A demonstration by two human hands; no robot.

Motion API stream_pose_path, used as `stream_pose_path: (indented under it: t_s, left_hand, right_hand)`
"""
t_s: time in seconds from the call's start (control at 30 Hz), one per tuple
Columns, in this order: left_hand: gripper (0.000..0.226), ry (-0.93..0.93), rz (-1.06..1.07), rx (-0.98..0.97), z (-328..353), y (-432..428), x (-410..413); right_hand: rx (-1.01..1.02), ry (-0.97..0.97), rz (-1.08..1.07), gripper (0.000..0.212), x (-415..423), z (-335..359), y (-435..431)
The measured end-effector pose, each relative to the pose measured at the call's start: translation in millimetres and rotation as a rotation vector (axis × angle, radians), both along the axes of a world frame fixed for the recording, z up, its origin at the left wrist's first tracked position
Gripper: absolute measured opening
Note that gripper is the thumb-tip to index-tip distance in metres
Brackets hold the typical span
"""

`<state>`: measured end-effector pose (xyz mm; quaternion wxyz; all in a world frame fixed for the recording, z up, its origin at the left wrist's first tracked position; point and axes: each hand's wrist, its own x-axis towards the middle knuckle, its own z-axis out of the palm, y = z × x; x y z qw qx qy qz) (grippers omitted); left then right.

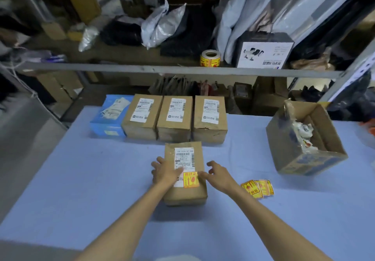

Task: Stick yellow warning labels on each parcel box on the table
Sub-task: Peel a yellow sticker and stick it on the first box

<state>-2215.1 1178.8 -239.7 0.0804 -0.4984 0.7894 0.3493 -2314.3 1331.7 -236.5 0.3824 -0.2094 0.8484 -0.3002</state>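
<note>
A brown parcel box [197, 159] lies in the middle of the blue table [81, 179], with a white shipping label and a yellow warning label [190, 179] on its top near the front edge. My left hand [165, 171] rests flat on the box's left side, fingers reaching toward the yellow label. My right hand [218, 174] hovers at the box's right edge, fingers loosely spread, one fingertip at the label's right side. Behind stand three brown parcel boxes [175, 116] in a row and a blue parcel [110, 116]. Several loose yellow labels [257, 187] lie to the right.
An open cardboard box [304, 139] with scraps stands at the table's right. A roll of yellow labels [210, 58] sits on the shelf behind, beside a white and black carton [263, 52] and plastic bags [160, 25]. A grey shelf rail [121, 68] crosses the view.
</note>
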Motion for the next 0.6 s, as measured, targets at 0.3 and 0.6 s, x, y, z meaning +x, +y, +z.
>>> stream_pose_path:
  t_s: [0.3, 0.6]
  left_hand:
    - [0.062, 0.15, 0.131, 0.1, -4.6, -43.7, 41.1]
    - [0.052, 0.253, 0.217, 0.025, 3.1, -117.3, 92.2]
  right_hand:
    - [-0.185, -0.117, -0.11, 0.051, 38.1, 6.1, -42.1]
    - [-0.256, -0.125, -0.07, 0.063, 82.7, 1.9, -125.9]
